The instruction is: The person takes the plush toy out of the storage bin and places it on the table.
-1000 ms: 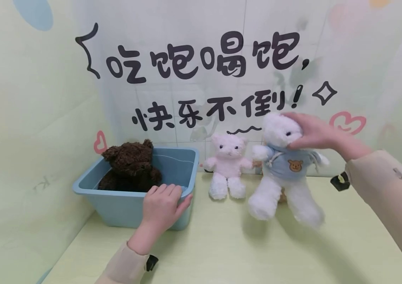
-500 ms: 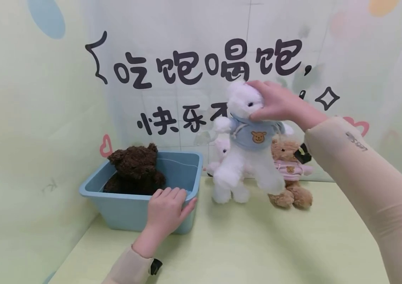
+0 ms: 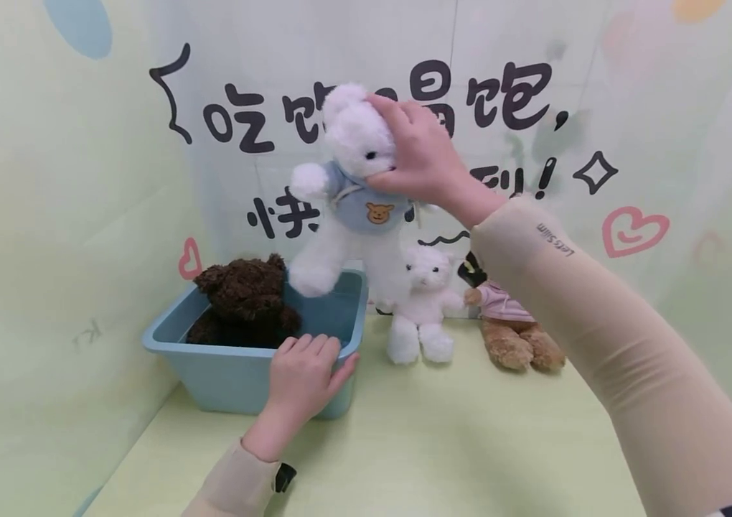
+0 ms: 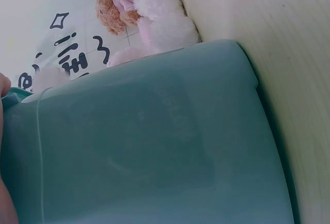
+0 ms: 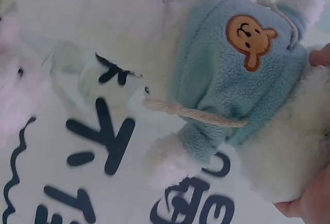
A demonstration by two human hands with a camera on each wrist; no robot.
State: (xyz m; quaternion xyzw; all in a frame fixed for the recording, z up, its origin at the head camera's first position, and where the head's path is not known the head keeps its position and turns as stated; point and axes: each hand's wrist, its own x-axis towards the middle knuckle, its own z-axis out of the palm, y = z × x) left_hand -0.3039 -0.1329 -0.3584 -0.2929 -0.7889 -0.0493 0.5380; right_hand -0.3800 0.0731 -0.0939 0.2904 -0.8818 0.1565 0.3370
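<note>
My right hand grips a white teddy bear by its head, holding it up in the air. The bear wears a blue hoodie with a brown bear patch and pale drawstrings. Its legs hang over the right end of a blue plastic bin. My left hand holds the bin's front rim near the right corner, fingers bent over the edge. Inside the bin, on its left side, sits a dark brown teddy bear. The left wrist view is mostly filled by the bin's outer wall.
Right of the bin a pale pink teddy bear sits on the table. Beside it is a light brown bear in a pink hoodie, partly behind my right sleeve. A printed wall stands close behind.
My right hand has carried the white bear up and leftwards, from in front of the light brown bear to over the bin. My left hand stays on the rim.
</note>
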